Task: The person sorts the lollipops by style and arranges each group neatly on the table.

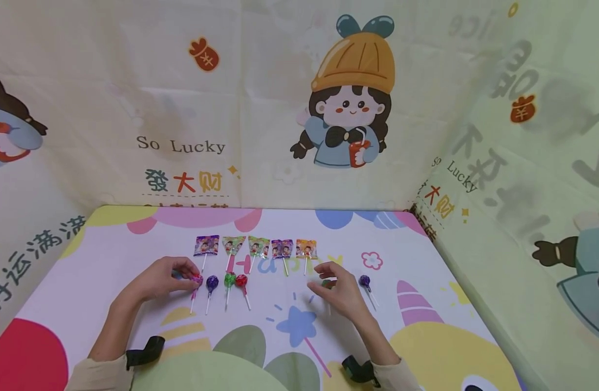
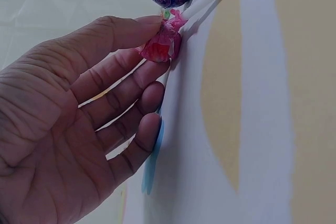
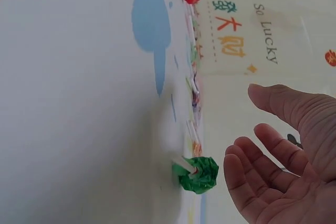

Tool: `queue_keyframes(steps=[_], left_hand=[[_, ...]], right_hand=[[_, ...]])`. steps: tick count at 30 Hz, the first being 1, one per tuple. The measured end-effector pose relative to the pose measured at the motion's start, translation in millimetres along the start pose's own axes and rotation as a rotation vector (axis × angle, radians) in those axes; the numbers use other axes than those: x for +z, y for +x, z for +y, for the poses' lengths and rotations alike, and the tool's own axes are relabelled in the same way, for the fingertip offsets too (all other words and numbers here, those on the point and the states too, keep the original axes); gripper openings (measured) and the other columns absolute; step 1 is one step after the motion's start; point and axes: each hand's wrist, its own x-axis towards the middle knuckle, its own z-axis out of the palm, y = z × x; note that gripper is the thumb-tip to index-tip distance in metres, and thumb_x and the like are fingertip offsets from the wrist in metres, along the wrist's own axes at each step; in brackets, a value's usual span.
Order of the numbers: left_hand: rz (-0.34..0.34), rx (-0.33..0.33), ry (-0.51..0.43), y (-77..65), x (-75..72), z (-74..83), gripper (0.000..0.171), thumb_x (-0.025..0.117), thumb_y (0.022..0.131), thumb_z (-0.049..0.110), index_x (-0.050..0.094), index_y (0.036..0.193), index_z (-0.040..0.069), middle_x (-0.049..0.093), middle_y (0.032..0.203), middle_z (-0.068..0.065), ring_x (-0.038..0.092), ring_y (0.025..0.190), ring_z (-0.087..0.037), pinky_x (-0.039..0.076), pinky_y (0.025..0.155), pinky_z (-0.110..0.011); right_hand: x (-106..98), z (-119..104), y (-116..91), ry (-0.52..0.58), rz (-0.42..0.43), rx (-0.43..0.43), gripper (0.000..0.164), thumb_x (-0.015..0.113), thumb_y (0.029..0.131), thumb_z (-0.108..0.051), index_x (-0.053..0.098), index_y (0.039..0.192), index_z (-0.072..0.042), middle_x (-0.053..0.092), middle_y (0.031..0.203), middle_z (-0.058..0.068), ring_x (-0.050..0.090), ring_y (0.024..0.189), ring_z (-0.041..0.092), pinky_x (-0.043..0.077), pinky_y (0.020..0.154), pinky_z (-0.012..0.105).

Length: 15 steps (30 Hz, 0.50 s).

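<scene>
My left hand (image 1: 162,279) pinches a pink-wrapped lollipop (image 2: 161,43) between thumb and fingers, at the left end of a row on the table. Beside it lie a purple lollipop (image 1: 212,283), a green lollipop (image 1: 229,279) and a red lollipop (image 1: 241,281), sticks toward me. Over to the right, my right hand (image 1: 340,290) hovers with fingers parted and nothing in them. Just by its fingers is another green lollipop (image 3: 202,176), mostly hidden behind the hand in the head view. Further right lies a second purple lollipop (image 1: 364,281).
Behind the round lollipops, several flat bagged lollipops form a row, from a purple packet (image 1: 206,245) to an orange packet (image 1: 306,248). The table (image 1: 275,222) has a printed cartoon cover. A printed cloth (image 1: 265,108) hangs behind and at both sides.
</scene>
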Motion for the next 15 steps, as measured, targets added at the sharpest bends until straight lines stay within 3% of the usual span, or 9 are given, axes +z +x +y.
queue_keyframes(steps=[8, 15], left_hand=[[0.004, 0.014, 0.004, 0.2, -0.5, -1.3, 0.027, 0.086, 0.084, 0.026, 0.071, 0.101, 0.011, 0.067, 0.09, 0.001, 0.059, 0.087, -0.019, 0.05, 0.077, -0.027], [0.009, -0.008, 0.008, -1.9, 0.2, 2.5, 0.026, 0.086, 0.083, 0.024, 0.071, 0.1, 0.011, 0.067, 0.09, 0.001, 0.058, 0.086, -0.017, 0.049, 0.077, -0.03]], right_hand=[[-9, 7, -3, -0.053, 0.042, 0.07, 0.036, 0.086, 0.083, -0.017, 0.069, 0.111, -0.003, 0.072, 0.107, 0.011, 0.067, 0.1, 0.025, 0.06, 0.082, 0.037], [-18, 17, -5, -0.008, 0.056, 0.091, 0.035, 0.087, 0.081, -0.012, 0.069, 0.108, -0.001, 0.072, 0.106, 0.013, 0.067, 0.1, 0.027, 0.059, 0.084, 0.04]])
